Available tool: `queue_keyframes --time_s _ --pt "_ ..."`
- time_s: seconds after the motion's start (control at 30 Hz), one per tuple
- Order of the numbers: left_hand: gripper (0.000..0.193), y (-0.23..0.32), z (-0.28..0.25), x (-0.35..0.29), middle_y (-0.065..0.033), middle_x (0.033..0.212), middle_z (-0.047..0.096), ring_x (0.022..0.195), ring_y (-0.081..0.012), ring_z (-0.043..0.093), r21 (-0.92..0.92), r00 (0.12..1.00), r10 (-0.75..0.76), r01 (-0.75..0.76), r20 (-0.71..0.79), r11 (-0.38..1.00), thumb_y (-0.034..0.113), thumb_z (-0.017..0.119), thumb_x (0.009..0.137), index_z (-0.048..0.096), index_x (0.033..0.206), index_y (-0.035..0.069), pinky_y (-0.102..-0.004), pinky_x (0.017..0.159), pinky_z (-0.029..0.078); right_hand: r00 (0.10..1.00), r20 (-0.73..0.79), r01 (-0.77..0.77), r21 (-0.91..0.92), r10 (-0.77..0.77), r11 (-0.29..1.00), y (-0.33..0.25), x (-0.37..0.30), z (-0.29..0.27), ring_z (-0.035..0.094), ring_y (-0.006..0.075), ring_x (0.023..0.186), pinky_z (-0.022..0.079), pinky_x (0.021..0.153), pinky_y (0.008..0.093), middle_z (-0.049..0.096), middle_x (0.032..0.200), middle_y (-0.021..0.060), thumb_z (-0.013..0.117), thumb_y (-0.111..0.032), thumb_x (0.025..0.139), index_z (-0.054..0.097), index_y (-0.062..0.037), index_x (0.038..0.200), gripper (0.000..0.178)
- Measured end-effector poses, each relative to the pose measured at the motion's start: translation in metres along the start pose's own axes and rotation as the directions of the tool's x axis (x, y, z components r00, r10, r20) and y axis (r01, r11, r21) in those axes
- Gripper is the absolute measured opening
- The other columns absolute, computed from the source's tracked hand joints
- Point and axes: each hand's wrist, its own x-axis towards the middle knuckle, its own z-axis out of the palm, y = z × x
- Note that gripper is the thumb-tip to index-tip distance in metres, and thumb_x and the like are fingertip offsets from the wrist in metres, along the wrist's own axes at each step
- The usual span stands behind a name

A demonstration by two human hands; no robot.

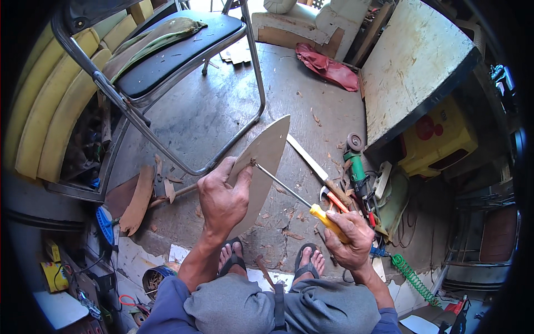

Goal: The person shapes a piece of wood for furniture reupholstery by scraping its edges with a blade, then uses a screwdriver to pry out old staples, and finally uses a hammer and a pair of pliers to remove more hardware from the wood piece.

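Observation:
My left hand (223, 192) grips the edge of a pale, thin board (269, 150) that has a curved outline and a pointed top. The board stands tilted in front of my knees. In my right hand (353, 240) is a screwdriver (329, 221) with a yellow handle and a long metal shaft. Its tip meets the board's face beside my left thumb, at a small dark spot (253, 162). I cannot make out what that spot is.
A folding chair (167, 64) with cloth on its seat stands at the far left. A green angle grinder (356, 167), a long flat blade (307, 157) and an orange-handled hammer (336, 200) lie at right, near a white-topped table (417, 67). Wood scraps litter the floor.

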Motion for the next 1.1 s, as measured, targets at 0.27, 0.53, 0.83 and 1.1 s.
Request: queue_keyframes --time_s 0.27,0.53,0.83,1.1 --pt "0.017 0.003 0.001 -0.002 -0.0093 0.083 0.076 0.075 -0.0106 0.068 -0.009 0.999 -0.034 0.034 0.024 0.999 0.009 0.071 0.094 0.073 0.106 -0.003 -0.0294 0.070 0.054 1.000 -0.006 0.012 -0.009 -0.012 1.000 -0.003 0.000 -0.004 0.070 0.0220 0.076 0.057 0.068 0.0335 0.074 0.092 0.0122 0.084 -0.006 0.080 0.076 -0.0052 0.122 0.042" --pt "0.015 0.005 -0.003 -0.003 -0.0171 0.082 0.075 0.072 -0.0252 0.076 -0.044 1.000 -0.011 0.011 0.011 0.999 0.010 0.071 0.092 0.074 0.103 0.000 -0.0352 0.068 0.055 0.993 0.071 -0.101 0.068 0.096 0.993 0.004 0.005 -0.008 0.069 0.0224 0.073 0.057 0.071 0.0352 0.072 0.087 0.0108 0.080 -0.005 0.084 0.074 -0.0036 0.125 0.042" --pt "0.015 0.002 -0.005 0.000 -0.0185 0.088 0.073 0.077 -0.0329 0.075 0.079 0.992 0.123 -0.123 0.008 0.989 0.006 0.071 0.092 0.074 0.105 0.002 -0.0375 0.069 0.055 0.991 0.107 0.097 -0.098 -0.086 0.990 0.000 0.011 -0.001 0.069 0.0257 0.073 0.058 0.067 0.0351 0.070 0.092 0.0118 0.084 -0.009 0.083 0.071 -0.0071 0.128 0.047" --pt "0.017 -0.001 0.001 0.001 -0.0190 0.092 0.074 0.083 -0.0372 0.074 0.134 0.982 0.186 -0.182 -0.017 0.974 0.003 0.070 0.090 0.074 0.106 0.003 -0.0393 0.073 0.056 0.964 0.222 -0.161 0.063 0.144 0.985 -0.018 0.022 0.003 0.071 0.0253 0.078 0.056 0.071 0.0374 0.068 0.089 0.0171 0.075 -0.021 0.096 0.066 0.0019 0.124 0.037"
